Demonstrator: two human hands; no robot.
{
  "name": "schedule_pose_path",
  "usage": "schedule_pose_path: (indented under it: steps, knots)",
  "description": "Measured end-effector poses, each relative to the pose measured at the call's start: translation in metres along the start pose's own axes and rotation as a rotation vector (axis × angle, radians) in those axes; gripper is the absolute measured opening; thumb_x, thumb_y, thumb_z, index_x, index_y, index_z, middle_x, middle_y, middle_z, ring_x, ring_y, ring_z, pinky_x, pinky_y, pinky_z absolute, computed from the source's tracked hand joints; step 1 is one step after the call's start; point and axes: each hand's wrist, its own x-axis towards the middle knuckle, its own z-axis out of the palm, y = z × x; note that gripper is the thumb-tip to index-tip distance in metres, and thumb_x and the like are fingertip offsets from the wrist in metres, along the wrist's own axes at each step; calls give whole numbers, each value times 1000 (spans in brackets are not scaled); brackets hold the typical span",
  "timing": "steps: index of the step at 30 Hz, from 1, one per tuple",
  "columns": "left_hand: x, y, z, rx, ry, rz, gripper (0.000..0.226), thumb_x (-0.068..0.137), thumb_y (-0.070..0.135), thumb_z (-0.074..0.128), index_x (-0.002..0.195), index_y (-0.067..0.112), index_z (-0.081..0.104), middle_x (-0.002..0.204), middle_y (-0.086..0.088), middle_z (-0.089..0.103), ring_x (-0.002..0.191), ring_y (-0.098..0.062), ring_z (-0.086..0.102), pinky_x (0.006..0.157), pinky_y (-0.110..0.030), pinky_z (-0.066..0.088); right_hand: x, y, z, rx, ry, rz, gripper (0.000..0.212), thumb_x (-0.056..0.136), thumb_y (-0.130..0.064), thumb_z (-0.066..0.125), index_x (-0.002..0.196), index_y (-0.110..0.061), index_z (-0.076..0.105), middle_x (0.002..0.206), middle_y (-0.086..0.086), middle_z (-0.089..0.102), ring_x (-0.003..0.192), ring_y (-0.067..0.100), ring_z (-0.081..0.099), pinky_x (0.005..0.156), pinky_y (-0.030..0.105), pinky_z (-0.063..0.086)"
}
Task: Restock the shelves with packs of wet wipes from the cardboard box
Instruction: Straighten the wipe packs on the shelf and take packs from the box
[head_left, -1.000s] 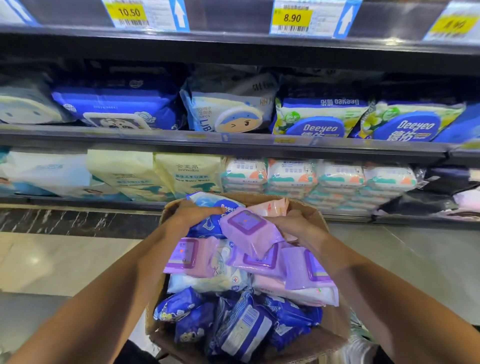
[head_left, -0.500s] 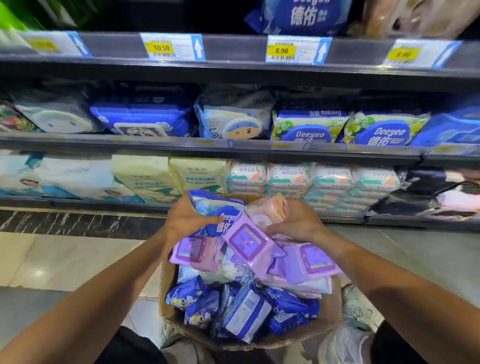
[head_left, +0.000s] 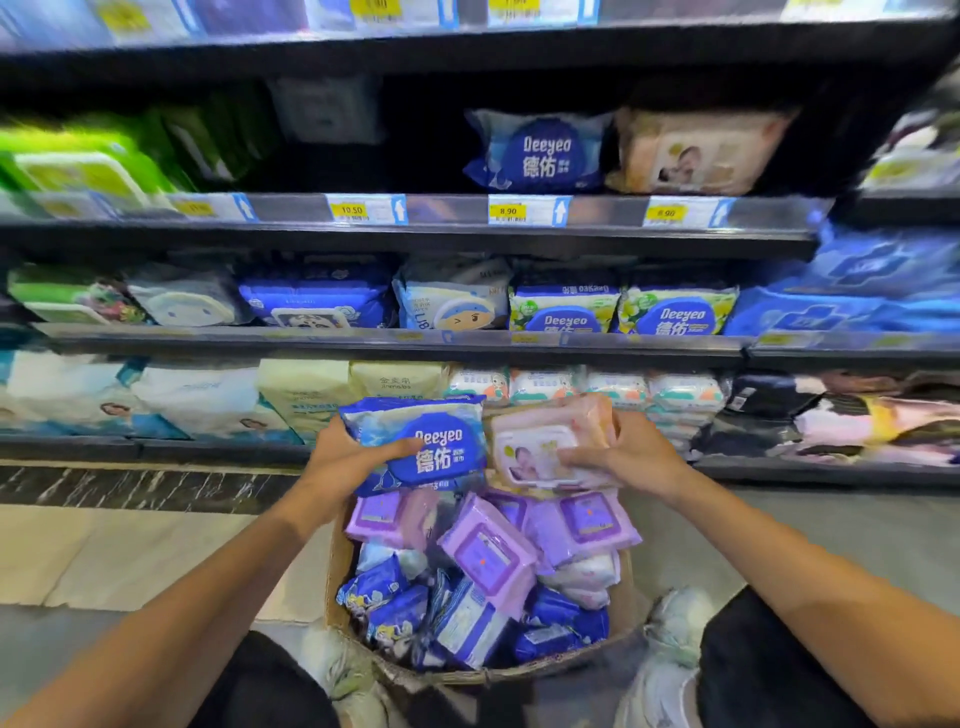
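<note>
Packs lifted above box (head_left: 343, 561): left hand (head_left: 340, 462) grips blue pack (head_left: 421, 441), right hand (head_left: 631, 457) grips pink pack (head_left: 545, 441). Next: shelve beside matching packs, far shelf.

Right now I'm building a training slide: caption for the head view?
Left hand lifts a blue pack, right hand a pink pack, above the cardboard box.
</note>
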Motion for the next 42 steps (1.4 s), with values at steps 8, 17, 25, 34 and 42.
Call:
schedule_pose_path:
  steps: [8, 17, 25, 34, 42]
  knots:
    - [-22, 56, 0, -128, 42, 164, 50, 58, 19, 94, 100, 16, 66, 89, 2, 77, 73, -10, 75, 63, -27, 60, -33, -22, -50, 265, 167, -66, 42, 76, -22, 86, 113, -13, 69, 99, -6, 75, 84, 0, 71, 72, 18, 55]
    - [-45, 126, 15, -118, -13, 247, 57, 57, 21, 95, 103, 13, 63, 87, 0, 78, 81, -20, 76, 77, -39, 60, -53, -47, -111, 398, 298, -152, 38, 73, -22, 88, 105, -12, 70, 95, 0, 77, 81, 3, 72, 68, 17, 54]
    - [-41, 213, 59, -195, -78, 428, 68, 47, 25, 99, 105, 8, 68, 97, -7, 78, 89, -24, 76, 78, -44, 63, -62, -64, -179, 543, 351, -250, 40, 76, -23, 86, 111, -14, 70, 101, 0, 78, 97, 17, 73, 89, 40, 58]
    - [8, 274, 111, -370, -82, 391, 45, 63, 21, 91, 103, 13, 72, 99, -6, 78, 94, -25, 75, 82, -41, 61, -53, -68, -217, 653, 378, -274, 37, 77, -23, 81, 111, -14, 71, 98, 0, 79, 93, 19, 75, 71, 32, 60]
    - [52, 296, 120, -388, -117, 344, 45, 68, 20, 89, 109, 11, 72, 100, -8, 78, 91, -27, 75, 80, -44, 61, -32, -70, -217, 719, 391, -210, 38, 78, -27, 80, 112, -12, 71, 102, 3, 78, 99, 25, 73, 99, 55, 51]
